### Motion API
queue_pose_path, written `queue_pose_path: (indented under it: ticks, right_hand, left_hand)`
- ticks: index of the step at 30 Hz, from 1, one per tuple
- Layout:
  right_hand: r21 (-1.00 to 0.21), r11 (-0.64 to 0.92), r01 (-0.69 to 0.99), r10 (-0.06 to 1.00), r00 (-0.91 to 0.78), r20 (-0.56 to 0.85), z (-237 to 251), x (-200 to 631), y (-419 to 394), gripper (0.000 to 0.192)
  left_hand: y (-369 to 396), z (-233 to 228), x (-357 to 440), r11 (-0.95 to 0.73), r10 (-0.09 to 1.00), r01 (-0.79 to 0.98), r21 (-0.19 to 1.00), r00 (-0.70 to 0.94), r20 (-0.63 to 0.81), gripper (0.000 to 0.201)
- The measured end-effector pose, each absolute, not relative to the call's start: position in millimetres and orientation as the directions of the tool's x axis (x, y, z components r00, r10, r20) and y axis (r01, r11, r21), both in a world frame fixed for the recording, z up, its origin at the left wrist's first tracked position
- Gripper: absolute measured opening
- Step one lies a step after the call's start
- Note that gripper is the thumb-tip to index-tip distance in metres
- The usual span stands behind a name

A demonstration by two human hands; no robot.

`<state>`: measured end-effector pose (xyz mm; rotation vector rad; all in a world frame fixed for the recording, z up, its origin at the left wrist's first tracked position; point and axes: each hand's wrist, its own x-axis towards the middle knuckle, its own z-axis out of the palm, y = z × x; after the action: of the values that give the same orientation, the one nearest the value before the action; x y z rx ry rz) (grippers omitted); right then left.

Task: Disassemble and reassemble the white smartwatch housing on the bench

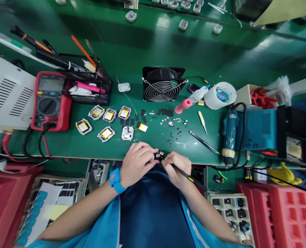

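At the bench's front edge, my left hand (139,162) is closed, its fingertips pinching a small black part (157,155) with white-and-red pieces on it. A blue band circles that wrist. Close beside it, my right hand (178,168) is closed round a slim black pen-shaped tool (182,173) with a yellow mark. The tool points at the small part; its tip is too small to make out. Just beyond my left hand lie an opened white watch-like case (127,133) and a small yellow battery cell (143,127). Tiny loose parts (171,123) are scattered ahead of my right hand.
Several cases with yellow cells (106,133) lie left of centre. Behind stand a fan (164,86), a red multimeter (51,101) and a white tub (220,96). Tweezers (204,142) lie to the right, near a teal box (258,129). Part trays (230,206) sit below the bench.
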<state>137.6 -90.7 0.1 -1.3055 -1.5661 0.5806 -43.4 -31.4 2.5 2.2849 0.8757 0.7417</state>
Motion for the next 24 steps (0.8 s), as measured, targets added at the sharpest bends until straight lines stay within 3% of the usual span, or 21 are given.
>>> queue_pose_path:
  ticks: [7,11,14,16,19,22,24]
  right_hand:
    - [-0.850,0.281,0.445,0.938,0.062,0.342,4,139,-89,0.028]
    - [-0.985,0.100,0.137,0.988,0.106,0.115,7,152,-87,0.028]
    - [-0.999,-0.045,-0.016,0.986,0.161,-0.047,9,162,-88,0.022]
    - [-0.997,-0.080,-0.005,0.975,0.210,-0.079,9,165,-92,0.017]
    - [-0.988,-0.079,0.135,0.986,0.156,-0.058,9,161,-99,0.034]
    - [-0.946,0.101,0.308,0.990,-0.123,0.066,8,148,-104,0.042]
    - [-0.905,0.262,0.334,0.943,-0.287,0.168,8,138,-104,0.040]
  left_hand:
    - [-33,4,-45,-0.616,0.726,0.412,0.671,0.628,0.281,0.029]
    - [-37,2,-42,-0.626,0.737,0.431,0.650,0.600,0.312,0.023]
    - [-40,2,-39,-0.614,0.771,0.498,0.613,0.544,0.330,0.007]
    - [-40,5,-39,-0.581,0.801,0.522,0.624,0.502,0.326,0.021]
    - [-41,18,-43,-0.476,0.860,0.460,0.749,0.420,0.289,0.032]
    - [-43,38,-46,-0.362,0.845,0.229,0.903,0.489,0.215,0.023]
    - [-43,54,-48,-0.304,0.796,0.113,0.946,0.576,0.187,0.023]
